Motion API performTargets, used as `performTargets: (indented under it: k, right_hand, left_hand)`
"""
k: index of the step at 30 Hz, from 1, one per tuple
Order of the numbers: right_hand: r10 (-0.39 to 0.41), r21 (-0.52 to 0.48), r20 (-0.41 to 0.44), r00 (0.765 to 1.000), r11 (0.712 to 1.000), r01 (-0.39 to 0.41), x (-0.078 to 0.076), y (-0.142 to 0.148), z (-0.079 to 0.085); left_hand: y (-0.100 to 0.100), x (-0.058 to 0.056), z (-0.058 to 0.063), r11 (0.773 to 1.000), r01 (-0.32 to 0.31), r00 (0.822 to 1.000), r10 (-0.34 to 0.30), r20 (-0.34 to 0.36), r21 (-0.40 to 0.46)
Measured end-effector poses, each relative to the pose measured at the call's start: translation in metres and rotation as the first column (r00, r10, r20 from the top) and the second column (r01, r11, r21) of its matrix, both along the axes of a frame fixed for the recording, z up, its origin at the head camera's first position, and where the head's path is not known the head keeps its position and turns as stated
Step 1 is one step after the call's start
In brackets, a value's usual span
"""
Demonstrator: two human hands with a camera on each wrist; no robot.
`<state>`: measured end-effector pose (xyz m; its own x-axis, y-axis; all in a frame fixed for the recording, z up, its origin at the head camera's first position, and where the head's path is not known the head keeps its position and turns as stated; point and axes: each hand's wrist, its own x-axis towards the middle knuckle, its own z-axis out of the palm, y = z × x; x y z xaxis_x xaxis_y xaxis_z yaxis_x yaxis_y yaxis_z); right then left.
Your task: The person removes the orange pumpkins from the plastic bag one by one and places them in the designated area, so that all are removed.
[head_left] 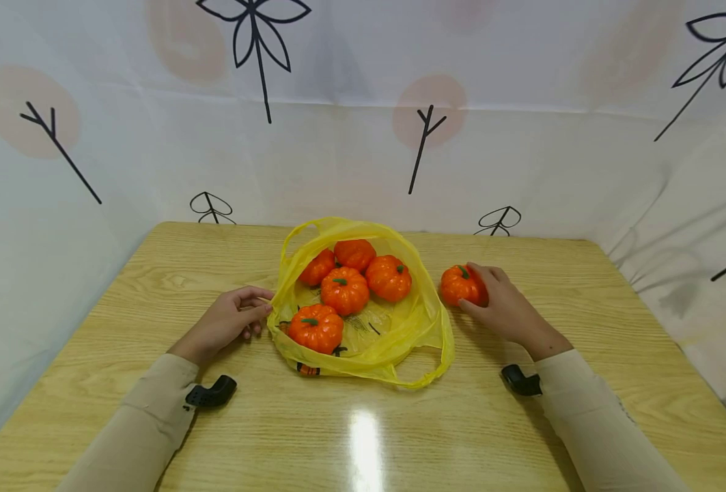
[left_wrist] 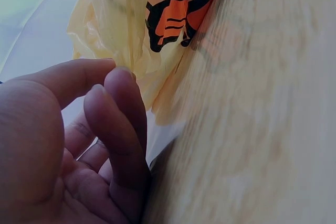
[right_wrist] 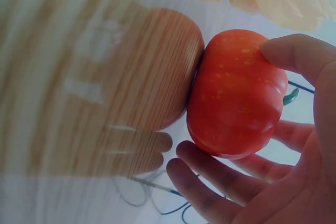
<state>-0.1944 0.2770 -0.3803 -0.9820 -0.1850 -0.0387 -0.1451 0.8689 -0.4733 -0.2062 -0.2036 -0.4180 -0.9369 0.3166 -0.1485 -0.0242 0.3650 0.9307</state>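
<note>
Clock positions are taken from the hub of the yellow plastic bag [head_left: 433,324], which lies open on the wooden counter [head_left: 264,437]. Inside it we count five orange pumpkins [head_left: 344,292] with green stems where visible: one near the middle, the others around it at about 12, 2, 7 and 10 o'clock. The bag's handle loops lie at roughly 11 and 5 o'clock; an orange-and-black print [head_left: 308,370] shows at 7.

Left hand [head_left: 230,321]: at 9 o'clock. We see thumb and index fingertips pinching the bag's edge, the other fingers loosely bent.

Right hand [head_left: 507,311]: at 3 o'clock. It holds a loose pumpkin [head_left: 461,287], thumb on one side and fingers curved around the other. We note this pumpkin outside the bag, just beside its rim, stem upward, resting on the counter.

At 12 o'clock, beyond the counter, we record a pale cloth [head_left: 338,157] with black plant drawings and pinkish blotches.
</note>
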Motion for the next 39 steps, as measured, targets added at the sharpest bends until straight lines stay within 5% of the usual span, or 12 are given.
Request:
performTargets:
  k: [30,39]
  right_hand:
    - [0.019,0.013,0.027,0.999,1.0,-0.019,-0.001,0.0,-0.004]
    - [-0.021,-0.047,-0.123,0.992,0.999,0.016,0.006,-0.006,0.009]
  left_hand:
    - [-0.001,0.001,0.0,1.0,-0.014,1.0,0.015,0.005,-0.021]
    - [0.001,0.001,-0.001,0.999,-0.009,1.0,0.009,-0.001,-0.037]
